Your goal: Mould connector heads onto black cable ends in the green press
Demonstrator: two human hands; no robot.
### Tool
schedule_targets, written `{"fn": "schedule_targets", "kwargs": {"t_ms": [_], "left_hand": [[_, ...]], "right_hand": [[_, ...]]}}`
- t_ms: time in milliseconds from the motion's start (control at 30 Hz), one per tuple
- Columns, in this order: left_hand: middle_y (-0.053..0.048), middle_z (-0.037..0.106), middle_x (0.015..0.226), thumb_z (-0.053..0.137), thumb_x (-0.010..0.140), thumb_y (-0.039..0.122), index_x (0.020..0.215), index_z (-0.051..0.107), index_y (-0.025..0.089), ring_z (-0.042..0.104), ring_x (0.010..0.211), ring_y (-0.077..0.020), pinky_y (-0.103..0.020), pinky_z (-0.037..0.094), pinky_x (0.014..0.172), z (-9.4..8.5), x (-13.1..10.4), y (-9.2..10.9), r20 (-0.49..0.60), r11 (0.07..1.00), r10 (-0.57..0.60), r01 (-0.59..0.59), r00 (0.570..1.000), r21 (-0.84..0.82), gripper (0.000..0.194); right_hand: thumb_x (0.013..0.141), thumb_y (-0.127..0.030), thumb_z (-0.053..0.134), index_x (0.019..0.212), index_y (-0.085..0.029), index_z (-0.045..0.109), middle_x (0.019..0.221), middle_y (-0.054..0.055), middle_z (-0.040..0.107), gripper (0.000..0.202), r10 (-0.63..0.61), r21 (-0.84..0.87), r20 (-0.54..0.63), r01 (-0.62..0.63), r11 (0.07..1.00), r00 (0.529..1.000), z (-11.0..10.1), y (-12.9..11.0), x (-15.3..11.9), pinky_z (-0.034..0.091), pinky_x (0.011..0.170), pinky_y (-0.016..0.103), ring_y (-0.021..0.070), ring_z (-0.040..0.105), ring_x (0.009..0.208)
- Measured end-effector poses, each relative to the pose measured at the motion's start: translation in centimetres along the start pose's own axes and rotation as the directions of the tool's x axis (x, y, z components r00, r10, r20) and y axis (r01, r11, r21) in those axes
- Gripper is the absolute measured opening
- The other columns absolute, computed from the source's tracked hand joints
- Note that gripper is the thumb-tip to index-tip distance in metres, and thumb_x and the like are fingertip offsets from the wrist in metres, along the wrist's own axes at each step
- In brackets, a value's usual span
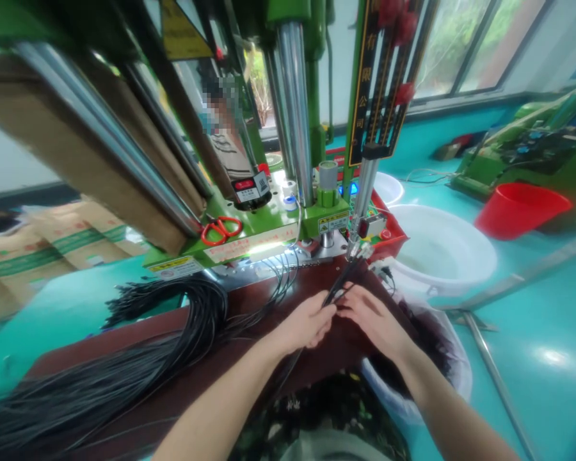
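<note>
Two bare forearms reach up from the bottom edge over a dark red bench (139, 390) set before a green press machine (269, 224). At far left, cardboard boxes (52, 246) are stacked on the teal floor. A thick bundle of black cables (125, 371) sweeps across the bench's left half, its ends fanned out near the machine's base, where red-handled scissors (221, 229) rest on the green ledge. At centre, the left hand (307, 320) is curled, its fingertips pinching a thin black cable (338, 288) that rises toward the machine's fixture. Just beside it, almost touching, the right hand (372, 317) lies palm down with fingers loosely bent on the same cable; whether it grips is hard to tell. Under the right wrist sits a white bin (456, 365) holding dark cables. Further right stand a large white basin (441, 250) and a red bucket (521, 208).
</note>
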State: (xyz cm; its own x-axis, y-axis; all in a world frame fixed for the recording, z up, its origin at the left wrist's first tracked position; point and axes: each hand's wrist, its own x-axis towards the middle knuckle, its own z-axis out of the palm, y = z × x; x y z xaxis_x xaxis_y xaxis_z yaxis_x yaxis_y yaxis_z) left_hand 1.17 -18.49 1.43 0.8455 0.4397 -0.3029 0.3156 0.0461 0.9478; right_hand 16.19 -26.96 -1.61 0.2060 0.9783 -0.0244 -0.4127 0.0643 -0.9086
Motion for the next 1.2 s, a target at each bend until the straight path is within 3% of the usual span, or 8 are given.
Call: {"fn": "schedule_targets", "kwargs": {"t_ms": [133, 233, 333, 500, 667, 800, 900, 1200], "left_hand": [[0.010, 0.035, 0.053, 0.045, 0.082, 0.049, 0.083, 0.035, 0.020, 0.025, 0.034, -0.0023, -0.015, 0.018, 0.032, 1.1, -5.1, -3.3, 0.009, 0.938, -0.065, 0.064, 0.998, -0.340, 0.030], [0.008, 0.041, 0.052, 0.046, 0.081, 0.051, 0.076, 0.038, 0.018, 0.032, 0.035, -0.0028, -0.017, 0.024, 0.036, 1.3, -8.3, -5.4, 0.026, 0.936, -0.033, 0.040, 0.999, -0.349, 0.034], [0.002, 0.052, 0.054, 0.055, 0.078, 0.043, 0.073, 0.047, 0.014, 0.048, 0.048, -0.0065, -0.019, 0.035, 0.050, 1.1, -9.9, -5.2, 0.078, 0.952, -0.018, 0.041, 0.997, -0.302, 0.030], [0.004, 0.048, 0.054, 0.058, 0.072, 0.047, 0.079, 0.047, 0.015, 0.038, 0.037, -0.0043, -0.019, 0.025, 0.038, 2.1, -7.9, -2.9, -0.188, 0.786, -0.064, -0.067, 0.980, -0.615, 0.035], [0.009, 0.035, 0.048, 0.055, 0.073, 0.054, 0.079, 0.050, 0.014, 0.024, 0.034, -0.0006, -0.016, 0.014, 0.034, 3.8, -5.2, -2.9, -0.157, 0.793, -0.106, -0.012, 0.982, -0.609, 0.041], [0.007, 0.040, 0.048, 0.052, 0.075, 0.053, 0.073, 0.049, 0.014, 0.031, 0.033, -0.0024, -0.016, 0.021, 0.032, 4.1, -4.2, -3.1, -0.171, 0.833, -0.078, -0.031, 0.982, -0.553, 0.039], [0.005, 0.044, 0.049, 0.051, 0.076, 0.049, 0.072, 0.049, 0.014, 0.036, 0.033, -0.0040, -0.017, 0.026, 0.031, 3.8, -3.6, -3.0, -0.181, 0.826, -0.065, -0.048, 0.981, -0.561, 0.035], [0.002, 0.049, 0.050, 0.054, 0.073, 0.048, 0.073, 0.052, 0.012, 0.044, 0.035, -0.0079, -0.020, 0.034, 0.032, 4.4, -1.2, -3.4, -0.189, 0.772, -0.059, -0.075, 0.980, -0.632, 0.037]], "right_hand": [[0.080, -0.032, 0.060, 0.098, -0.019, 0.064, 0.090, 0.006, 0.067, 0.022, 0.034, 0.154, 0.216, -0.069, 0.986, 0.976, 3.2, -1.1, 2.4, 0.044, 0.085, 0.038, 0.0199, 0.061, 0.089], [0.082, -0.033, 0.058, 0.082, -0.015, 0.067, 0.076, 0.007, 0.068, 0.019, 0.155, -0.010, 0.360, -0.162, 0.987, 0.920, 5.8, -0.9, 2.6, 0.048, 0.076, 0.037, 0.0200, 0.063, 0.076], [0.082, -0.035, 0.056, 0.078, -0.015, 0.069, 0.082, 0.007, 0.069, 0.024, 0.210, -0.232, 0.455, -0.113, 0.966, 0.865, 7.4, 0.2, 1.9, 0.047, 0.080, 0.035, 0.0203, 0.063, 0.081], [0.080, -0.038, 0.059, 0.106, -0.020, 0.065, 0.099, 0.008, 0.067, 0.032, 0.310, -0.335, 0.469, -0.158, 0.929, 0.827, 7.6, 0.9, 1.5, 0.046, 0.084, 0.039, 0.0231, 0.062, 0.092], [0.082, -0.041, 0.055, 0.128, -0.026, 0.048, 0.131, 0.006, 0.049, 0.048, 0.114, -0.196, 0.464, -0.024, 0.980, 0.879, 6.2, -2.0, 4.3, 0.028, 0.104, 0.044, 0.0231, 0.041, 0.122], [0.086, -0.041, 0.048, 0.121, -0.024, 0.055, 0.124, 0.006, 0.055, 0.039, 0.326, -0.526, 0.592, 0.048, 0.849, 0.737, 5.8, -3.6, 6.1, 0.022, 0.106, 0.045, 0.0214, 0.045, 0.119], [0.087, -0.045, 0.045, 0.124, -0.023, 0.052, 0.125, 0.007, 0.054, 0.044, 0.392, -0.542, 0.660, 0.045, 0.839, 0.641, 5.7, -3.2, 6.4, 0.026, 0.103, 0.044, 0.0214, 0.045, 0.119], [0.080, -0.058, 0.047, 0.131, -0.019, 0.043, 0.131, 0.010, 0.049, 0.065, 0.481, -0.582, 0.688, 0.016, 0.813, 0.544, 5.5, -2.7, 6.7, 0.032, 0.100, 0.039, 0.0237, 0.043, 0.120]]}}
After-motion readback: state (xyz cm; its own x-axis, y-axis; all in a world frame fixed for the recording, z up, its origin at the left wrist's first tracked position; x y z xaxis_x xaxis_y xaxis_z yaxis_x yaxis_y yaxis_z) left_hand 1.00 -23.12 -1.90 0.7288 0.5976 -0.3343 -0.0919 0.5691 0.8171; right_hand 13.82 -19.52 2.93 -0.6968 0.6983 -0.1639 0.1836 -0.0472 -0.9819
